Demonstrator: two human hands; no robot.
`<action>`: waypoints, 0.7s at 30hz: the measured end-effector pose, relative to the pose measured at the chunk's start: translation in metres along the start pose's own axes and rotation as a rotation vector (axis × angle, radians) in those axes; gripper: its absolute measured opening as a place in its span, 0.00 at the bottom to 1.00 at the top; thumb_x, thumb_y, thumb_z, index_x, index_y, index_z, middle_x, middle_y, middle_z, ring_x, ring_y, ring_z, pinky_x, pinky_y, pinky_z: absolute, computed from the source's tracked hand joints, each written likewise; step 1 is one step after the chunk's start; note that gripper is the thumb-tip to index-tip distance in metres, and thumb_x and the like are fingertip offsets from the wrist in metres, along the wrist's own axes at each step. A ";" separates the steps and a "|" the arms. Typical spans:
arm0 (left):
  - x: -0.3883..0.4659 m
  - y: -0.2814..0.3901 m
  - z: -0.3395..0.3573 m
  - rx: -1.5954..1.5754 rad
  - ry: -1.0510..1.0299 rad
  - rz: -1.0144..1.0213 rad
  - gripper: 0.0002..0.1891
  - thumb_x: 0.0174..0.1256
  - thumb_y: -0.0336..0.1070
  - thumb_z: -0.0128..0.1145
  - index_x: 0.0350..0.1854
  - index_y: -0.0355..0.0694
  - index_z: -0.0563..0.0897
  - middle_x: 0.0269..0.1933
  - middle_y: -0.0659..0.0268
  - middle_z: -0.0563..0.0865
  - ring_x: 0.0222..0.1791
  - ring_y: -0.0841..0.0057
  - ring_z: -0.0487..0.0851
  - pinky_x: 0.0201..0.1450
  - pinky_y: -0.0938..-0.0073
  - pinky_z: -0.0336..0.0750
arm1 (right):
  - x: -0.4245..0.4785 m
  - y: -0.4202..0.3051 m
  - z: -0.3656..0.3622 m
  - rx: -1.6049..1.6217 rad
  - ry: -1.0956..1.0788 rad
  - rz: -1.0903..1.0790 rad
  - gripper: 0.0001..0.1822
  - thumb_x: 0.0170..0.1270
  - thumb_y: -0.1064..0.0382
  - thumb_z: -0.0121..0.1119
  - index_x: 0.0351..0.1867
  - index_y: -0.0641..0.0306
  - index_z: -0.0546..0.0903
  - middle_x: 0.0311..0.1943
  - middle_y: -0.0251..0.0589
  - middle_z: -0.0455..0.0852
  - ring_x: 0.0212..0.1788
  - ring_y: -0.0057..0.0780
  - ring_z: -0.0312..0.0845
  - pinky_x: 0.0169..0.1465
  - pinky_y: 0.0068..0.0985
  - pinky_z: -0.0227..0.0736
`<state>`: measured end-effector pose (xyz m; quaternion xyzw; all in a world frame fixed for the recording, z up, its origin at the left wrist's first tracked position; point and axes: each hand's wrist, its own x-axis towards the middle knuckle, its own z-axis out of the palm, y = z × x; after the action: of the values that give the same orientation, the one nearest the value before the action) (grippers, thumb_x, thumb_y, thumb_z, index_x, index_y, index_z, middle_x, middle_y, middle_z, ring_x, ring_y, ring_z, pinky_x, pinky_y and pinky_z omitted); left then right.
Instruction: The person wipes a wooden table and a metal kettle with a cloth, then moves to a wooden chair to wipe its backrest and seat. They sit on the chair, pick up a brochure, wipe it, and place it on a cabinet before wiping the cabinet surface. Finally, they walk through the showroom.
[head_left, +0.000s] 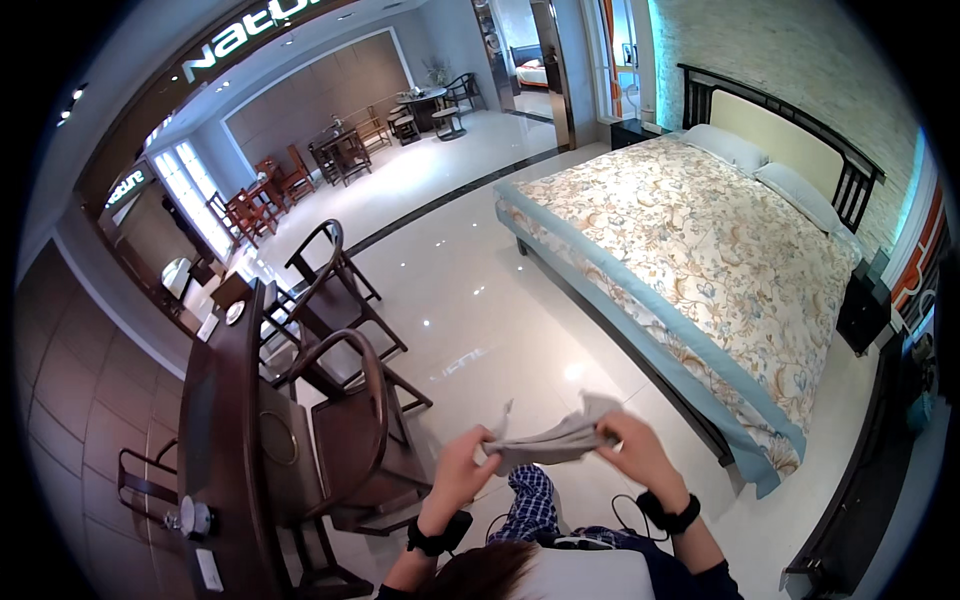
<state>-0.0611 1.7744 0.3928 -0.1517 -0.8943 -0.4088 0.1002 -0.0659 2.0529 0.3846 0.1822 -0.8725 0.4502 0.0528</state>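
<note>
A grey cloth (544, 442) is stretched between my two hands, above the tiled floor and in front of my legs. My left hand (466, 463) pinches its left end between thumb and fingers. At the other end, my right hand (639, 448) grips the bunched fabric, and a loose flap sticks up beside it. The cloth sags a little and lies in folds. Each wrist wears a black band; the left one (441, 534) carries a small dark box.
A bed with a floral bedspread (675, 247) stands to the right. Dark wooden armchairs (349, 427) line a long wooden table (225, 420) on the left. Glossy floor tiles (465, 300) run between them. Further tables and chairs (341, 154) stand at the back.
</note>
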 end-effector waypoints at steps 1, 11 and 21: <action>0.016 -0.014 0.004 -0.086 0.070 -0.090 0.10 0.51 0.30 0.61 0.34 0.36 0.75 0.29 0.54 0.79 0.32 0.55 0.79 0.36 0.64 0.73 | 0.006 0.005 0.002 0.008 -0.105 0.015 0.09 0.53 0.66 0.63 0.33 0.64 0.76 0.31 0.44 0.80 0.34 0.41 0.77 0.39 0.31 0.73; 0.200 -0.088 0.052 -0.052 -0.314 0.504 0.07 0.56 0.34 0.59 0.31 0.40 0.75 0.29 0.59 0.78 0.34 0.58 0.79 0.39 0.60 0.73 | 0.213 0.013 0.013 0.323 0.637 0.310 0.07 0.58 0.70 0.58 0.36 0.68 0.74 0.27 0.39 0.78 0.29 0.24 0.74 0.36 0.24 0.72; 0.291 -0.220 -0.069 -0.040 0.245 0.068 0.12 0.44 0.22 0.58 0.35 0.38 0.80 0.35 0.56 0.82 0.39 0.56 0.80 0.42 0.63 0.73 | 0.401 0.026 0.127 -0.136 -0.328 -0.159 0.08 0.59 0.62 0.59 0.37 0.60 0.79 0.32 0.44 0.82 0.38 0.44 0.79 0.41 0.35 0.73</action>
<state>-0.4065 1.6403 0.3712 -0.1327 -0.8614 -0.4384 0.2193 -0.4386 1.8561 0.3923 0.3173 -0.8807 0.3490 -0.0426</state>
